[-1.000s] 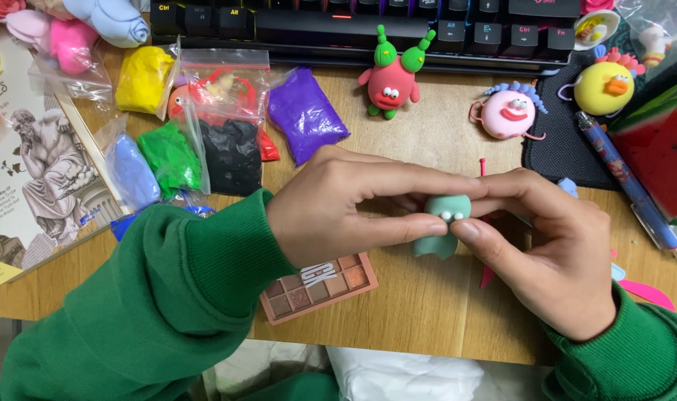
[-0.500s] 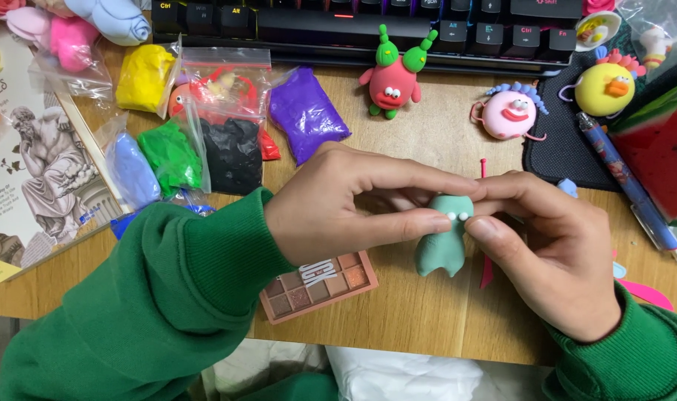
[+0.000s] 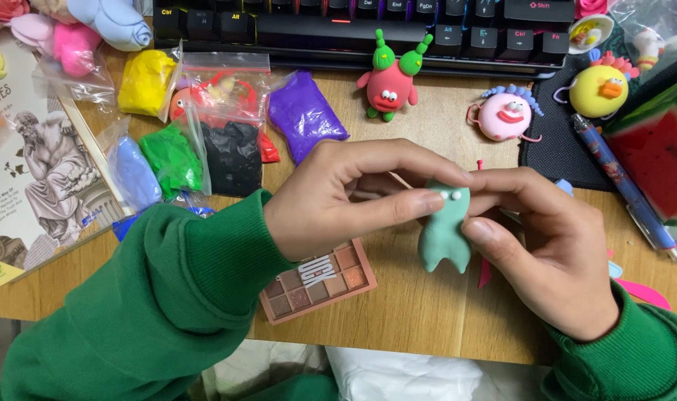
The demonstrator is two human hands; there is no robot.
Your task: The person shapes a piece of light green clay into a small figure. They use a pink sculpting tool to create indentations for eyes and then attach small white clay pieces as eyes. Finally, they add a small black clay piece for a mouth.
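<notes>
Head view shows the left hand (image 3: 331, 200) and right hand (image 3: 554, 252) both pinching a small green clay figure (image 3: 444, 234) in the middle of the frame, held up over the wooden surface (image 3: 428, 312). Two tiny white eyes (image 3: 450, 194) sit at its top, right by the left thumb. The clay looks soft, so a hard squeeze could squash the body or smear the eyes off. If a grip slips, it could drop onto the brown makeup palette (image 3: 318, 281) below.

Four clay figures (image 3: 387, 82), six clay bags (image 3: 305, 115), one keyboard (image 3: 361, 26), one pen (image 3: 624, 186)
</notes>
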